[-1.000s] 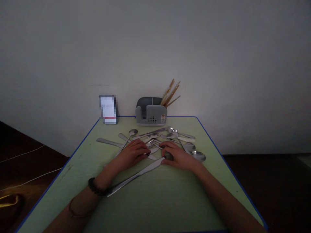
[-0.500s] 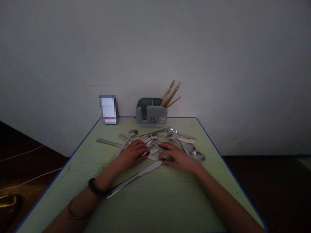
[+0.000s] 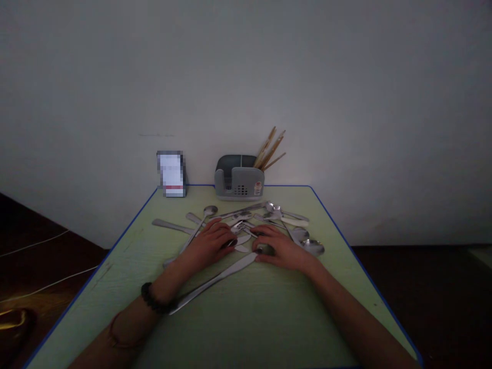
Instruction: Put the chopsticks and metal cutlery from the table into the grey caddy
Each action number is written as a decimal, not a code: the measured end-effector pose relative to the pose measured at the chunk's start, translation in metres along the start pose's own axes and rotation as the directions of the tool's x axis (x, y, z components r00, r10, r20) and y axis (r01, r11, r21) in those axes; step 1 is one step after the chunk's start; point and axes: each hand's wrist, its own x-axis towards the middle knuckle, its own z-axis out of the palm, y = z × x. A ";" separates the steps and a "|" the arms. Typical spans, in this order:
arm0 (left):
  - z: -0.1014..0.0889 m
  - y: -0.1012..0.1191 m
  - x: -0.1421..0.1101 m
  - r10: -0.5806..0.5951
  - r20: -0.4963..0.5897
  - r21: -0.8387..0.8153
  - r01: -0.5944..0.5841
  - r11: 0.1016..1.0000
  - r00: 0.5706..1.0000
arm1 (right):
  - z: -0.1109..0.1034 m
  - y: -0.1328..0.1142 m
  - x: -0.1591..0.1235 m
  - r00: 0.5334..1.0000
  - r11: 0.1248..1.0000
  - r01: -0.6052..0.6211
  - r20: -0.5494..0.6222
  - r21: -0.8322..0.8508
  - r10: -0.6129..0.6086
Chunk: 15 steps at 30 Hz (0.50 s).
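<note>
A loose heap of metal cutlery lies across the table. My left hand (image 3: 210, 243) rests over its left part, fingers curved and apart, beside a long spoon (image 3: 210, 210) and some knife blades. My right hand (image 3: 282, 247) is on the right part, thumb and fingers apart in a curve, with a spoon bowl partly visible beneath it. A table knife (image 3: 215, 281) lies nearest me, its blade tip close to my right thumb. Fork tines (image 3: 239, 225) show between the hands. Large spoons (image 3: 313, 247) lie right of my right wrist. Both palms hide some pieces.
A grey cutlery holder (image 3: 240, 184) with several wooden chopsticks (image 3: 271, 148) stands at the table's back edge by the wall. Left of it a phone-like device with a blurred screen (image 3: 172, 173) leans upright. The green table (image 3: 246, 328) has a blue edge.
My left hand has shifted very slightly. The right hand and the cutlery look the same.
</note>
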 end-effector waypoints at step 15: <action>0.004 -0.002 -0.002 -0.165 0.024 -0.045 0.166 0.985 0.986 | 0.005 0.003 0.001 0.999 1.000 0.004 -0.041 -0.009 -0.004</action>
